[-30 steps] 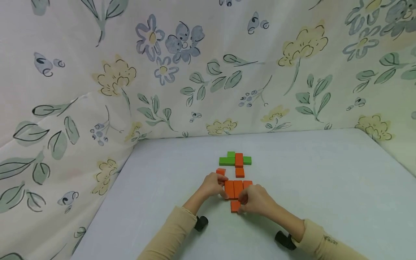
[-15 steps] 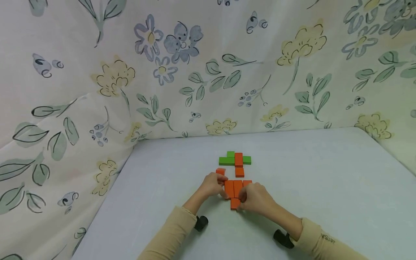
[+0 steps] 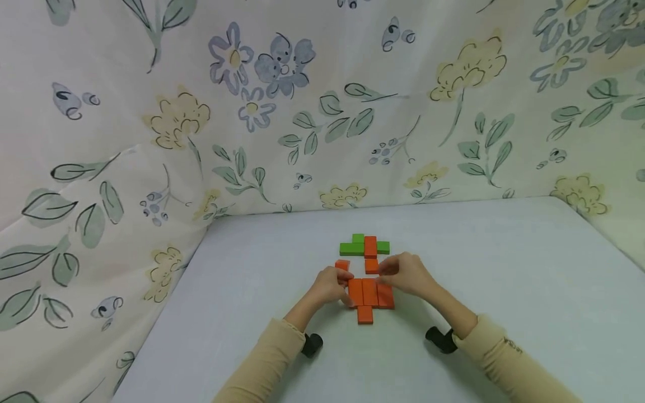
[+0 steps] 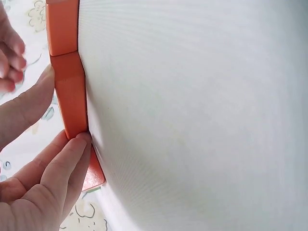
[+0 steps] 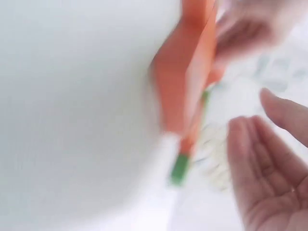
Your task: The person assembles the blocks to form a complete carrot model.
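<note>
Three orange blocks lie side by side in the head view, with a small orange block (image 3: 365, 315) against their near edge. My left hand (image 3: 326, 285) pinches the leftmost orange block (image 3: 355, 294) of this row between thumb and fingers; the left wrist view shows the thumb at one end of that orange block (image 4: 70, 96) and the fingertips at the other. My right hand (image 3: 409, 275) hovers over the far right of the row, beside a small orange block (image 3: 371, 266). In the right wrist view the right hand (image 5: 269, 168) holds nothing, its thumb apart from the fingers.
Farther back, an upright orange block (image 3: 370, 247) stands among several green blocks (image 3: 351, 249). Another small orange block (image 3: 342, 265) lies just beyond my left fingertips. The white table (image 3: 478, 257) ends at a floral cloth (image 3: 302, 129) behind and at the left.
The small near block has slid up against the row. My right hand has left it and moved away toward the back, uncovering the rightmost block. My left hand has stayed put.
</note>
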`<move>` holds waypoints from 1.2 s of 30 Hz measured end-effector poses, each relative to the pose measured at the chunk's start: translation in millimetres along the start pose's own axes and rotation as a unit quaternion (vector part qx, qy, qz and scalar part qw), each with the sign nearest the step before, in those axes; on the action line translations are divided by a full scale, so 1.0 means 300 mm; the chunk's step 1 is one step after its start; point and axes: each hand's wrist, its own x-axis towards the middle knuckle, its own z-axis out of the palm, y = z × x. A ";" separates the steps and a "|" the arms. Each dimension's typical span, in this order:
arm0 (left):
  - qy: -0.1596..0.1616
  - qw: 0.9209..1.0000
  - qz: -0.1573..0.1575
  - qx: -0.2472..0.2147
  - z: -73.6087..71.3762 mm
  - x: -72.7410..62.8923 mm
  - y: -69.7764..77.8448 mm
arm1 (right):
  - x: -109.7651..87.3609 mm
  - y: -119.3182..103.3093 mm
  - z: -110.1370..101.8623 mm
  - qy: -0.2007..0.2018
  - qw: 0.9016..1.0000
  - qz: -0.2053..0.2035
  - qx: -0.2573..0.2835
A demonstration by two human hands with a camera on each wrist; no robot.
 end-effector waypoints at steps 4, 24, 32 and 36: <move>0.002 1.000 -0.002 0.000 -0.001 -0.002 -0.001 | 0.066 0.075 -0.017 -0.008 0.995 0.048 0.088; 0.000 1.000 -0.014 0.010 0.006 0.006 0.007 | 0.150 0.125 0.020 -0.018 0.977 0.152 0.150; 0.002 1.000 -0.008 0.011 0.006 0.006 0.004 | 0.147 0.120 0.008 -0.001 0.982 0.165 0.093; 0.002 1.000 -0.009 0.008 0.004 0.004 0.006 | 0.130 0.121 -0.007 0.011 0.981 0.162 0.103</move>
